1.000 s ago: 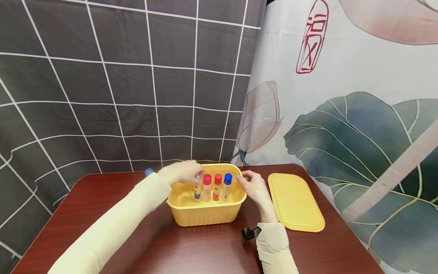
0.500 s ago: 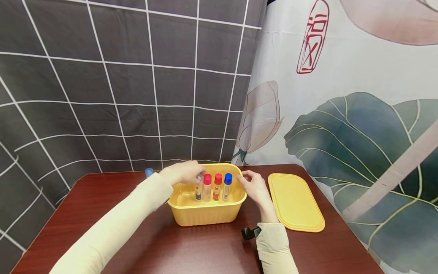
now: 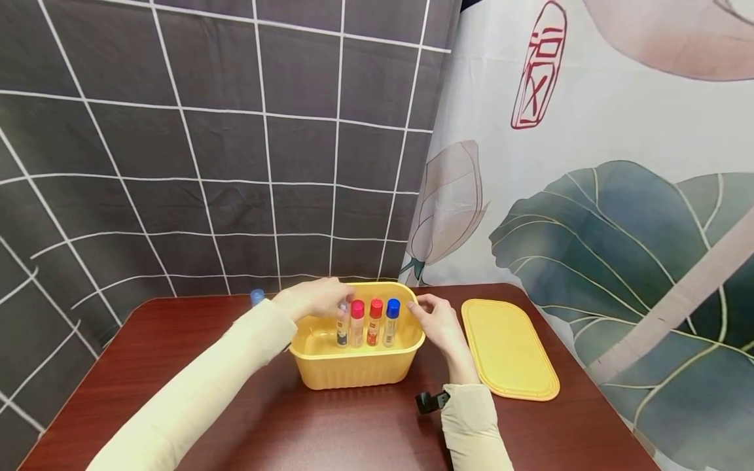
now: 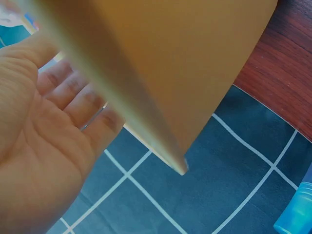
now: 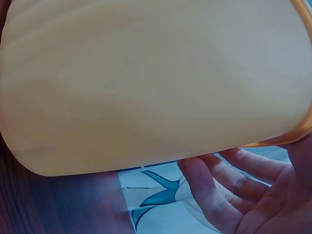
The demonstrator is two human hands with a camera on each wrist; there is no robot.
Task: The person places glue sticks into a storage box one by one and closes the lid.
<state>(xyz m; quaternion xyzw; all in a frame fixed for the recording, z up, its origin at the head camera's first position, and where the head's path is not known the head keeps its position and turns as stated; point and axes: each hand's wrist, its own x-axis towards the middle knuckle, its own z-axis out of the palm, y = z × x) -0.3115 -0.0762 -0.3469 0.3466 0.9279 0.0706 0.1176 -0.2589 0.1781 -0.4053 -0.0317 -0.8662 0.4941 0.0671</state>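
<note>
A yellow plastic box [image 3: 356, 371] without its lid stands on the dark red table. Inside it several small clear bottles with labels stand upright in a row: two with red caps [image 3: 357, 309] and one with a blue cap [image 3: 393, 308] at the right. My left hand [image 3: 315, 298] reaches over the left rim and pinches the top of the leftmost bottle [image 3: 342, 335], hiding most of its cap. With thumb and fingers my right hand [image 3: 438, 322] holds the box's right rim; the right wrist view shows its fingers outside the end wall [image 5: 141, 92].
The flat yellow lid [image 3: 509, 348] lies on the table to the right. Behind my left forearm a blue-capped bottle [image 3: 256, 296] shows only its top; the left wrist view catches its blue cap [image 4: 295, 209]. Grey checked cloth [image 3: 224, 150] hangs behind the table.
</note>
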